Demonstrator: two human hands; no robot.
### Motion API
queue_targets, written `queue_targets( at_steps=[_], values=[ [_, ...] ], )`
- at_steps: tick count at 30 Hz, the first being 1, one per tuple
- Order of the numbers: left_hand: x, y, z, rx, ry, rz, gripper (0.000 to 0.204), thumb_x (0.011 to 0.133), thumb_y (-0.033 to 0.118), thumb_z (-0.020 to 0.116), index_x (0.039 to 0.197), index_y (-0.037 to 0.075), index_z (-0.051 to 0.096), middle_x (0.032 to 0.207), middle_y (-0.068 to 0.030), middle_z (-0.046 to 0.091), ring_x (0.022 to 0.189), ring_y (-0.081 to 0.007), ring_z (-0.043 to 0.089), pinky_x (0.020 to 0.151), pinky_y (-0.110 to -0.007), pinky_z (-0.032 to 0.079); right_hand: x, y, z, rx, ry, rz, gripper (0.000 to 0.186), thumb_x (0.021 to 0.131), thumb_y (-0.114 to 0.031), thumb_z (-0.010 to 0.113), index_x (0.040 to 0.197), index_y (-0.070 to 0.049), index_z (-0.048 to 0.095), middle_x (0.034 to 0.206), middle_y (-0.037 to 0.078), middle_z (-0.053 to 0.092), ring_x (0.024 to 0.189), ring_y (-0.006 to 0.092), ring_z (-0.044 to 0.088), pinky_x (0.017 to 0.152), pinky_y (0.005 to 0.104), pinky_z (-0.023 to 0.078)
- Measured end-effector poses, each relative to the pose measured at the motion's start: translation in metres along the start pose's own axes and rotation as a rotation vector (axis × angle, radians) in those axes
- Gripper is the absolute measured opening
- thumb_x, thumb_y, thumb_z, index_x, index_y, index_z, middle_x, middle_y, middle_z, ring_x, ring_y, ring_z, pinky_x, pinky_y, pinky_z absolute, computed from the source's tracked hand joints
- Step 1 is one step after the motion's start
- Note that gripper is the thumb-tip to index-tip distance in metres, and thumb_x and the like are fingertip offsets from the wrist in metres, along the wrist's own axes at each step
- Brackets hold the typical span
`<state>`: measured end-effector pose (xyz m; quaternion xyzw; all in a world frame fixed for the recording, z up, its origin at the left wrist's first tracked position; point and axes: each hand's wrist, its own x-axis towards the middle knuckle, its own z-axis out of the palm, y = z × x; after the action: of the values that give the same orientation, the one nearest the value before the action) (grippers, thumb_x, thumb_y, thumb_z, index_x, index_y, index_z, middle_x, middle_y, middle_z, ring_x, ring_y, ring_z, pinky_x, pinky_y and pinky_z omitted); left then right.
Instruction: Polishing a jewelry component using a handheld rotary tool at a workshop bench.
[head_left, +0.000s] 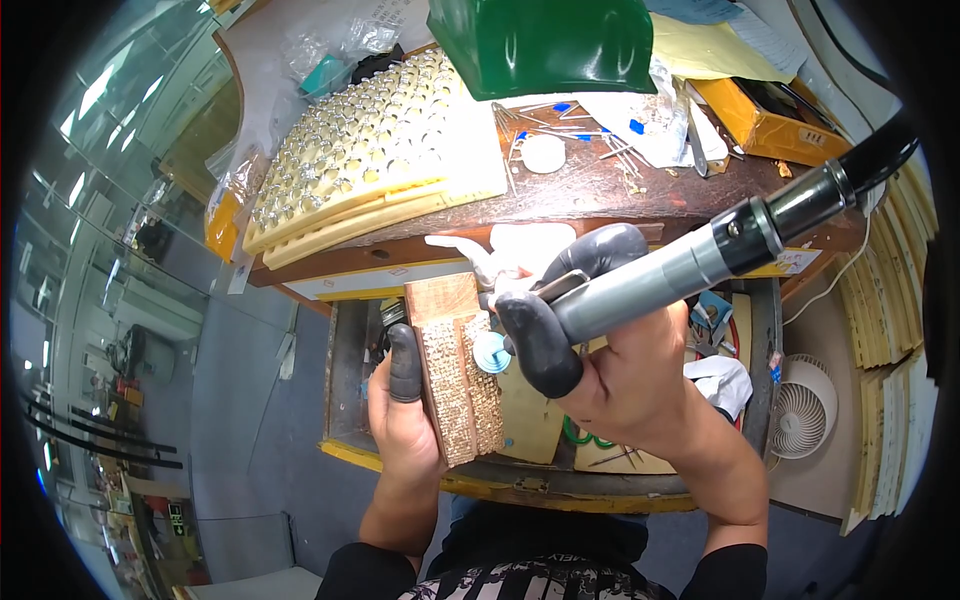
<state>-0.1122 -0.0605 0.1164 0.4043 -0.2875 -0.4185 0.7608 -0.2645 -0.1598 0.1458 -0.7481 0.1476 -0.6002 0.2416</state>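
Observation:
My left hand (405,420) grips a wooden block (442,298), its thumb in a black finger cot pressed along the side. Two bands of rough, gold-coloured texture (452,390) cover most of the block; whether they are bristles or small set pieces I cannot tell. My right hand (600,370), with black finger cots, is closed round a grey rotary handpiece (640,285). A light blue bristle disc (491,352) at the handpiece's tip lies at the block's right edge; contact is unclear. Something white (530,245) is behind the right fingers, partly hidden.
On the bench, a stack of boards (360,150) bears many small silver-coloured rings. Beside it are a green container (545,45), a round white piece (543,154), scattered burs and an orange box (770,120). An open drawer (345,440) lies below my hands. A white fan (802,407) stands right.

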Motion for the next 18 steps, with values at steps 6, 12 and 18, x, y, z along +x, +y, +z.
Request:
queue_targets(
  at_steps=[6,12,18],
  values=[
    [0.000,0.000,0.001,0.003,-0.019,0.004,0.043,0.106,0.035,0.050,0.117,-0.005,0.063,0.099,-0.0123,0.070,0.082,-0.0160,0.069,0.073,-0.030,0.057,-0.001,0.000,0.001,0.028,0.009,0.035,0.008,0.085,-0.005,0.072,0.089,0.002,0.073,0.079,0.011,0.067,0.070,0.0212,0.065,0.063,0.0318,0.051],
    [0.001,-0.002,-0.004,0.011,-0.029,0.021,0.045,0.107,0.035,0.049,0.118,-0.006,0.063,0.101,-0.0125,0.070,0.085,-0.0160,0.069,0.076,-0.030,0.056,0.000,0.000,0.000,0.022,0.007,0.019,0.008,0.085,-0.004,0.072,0.088,0.003,0.072,0.078,0.011,0.066,0.068,0.0199,0.064,0.061,0.0307,0.050],
    [0.000,-0.002,-0.010,-0.040,-0.187,0.002,0.046,0.109,0.032,0.040,0.130,-0.006,0.054,0.121,-0.0175,0.065,0.109,-0.0237,0.066,0.098,-0.038,0.052,0.001,-0.001,0.001,0.054,0.014,0.029,0.008,0.084,-0.004,0.073,0.088,0.003,0.072,0.080,0.011,0.066,0.066,0.0186,0.064,0.059,0.0302,0.050]
  ],
)
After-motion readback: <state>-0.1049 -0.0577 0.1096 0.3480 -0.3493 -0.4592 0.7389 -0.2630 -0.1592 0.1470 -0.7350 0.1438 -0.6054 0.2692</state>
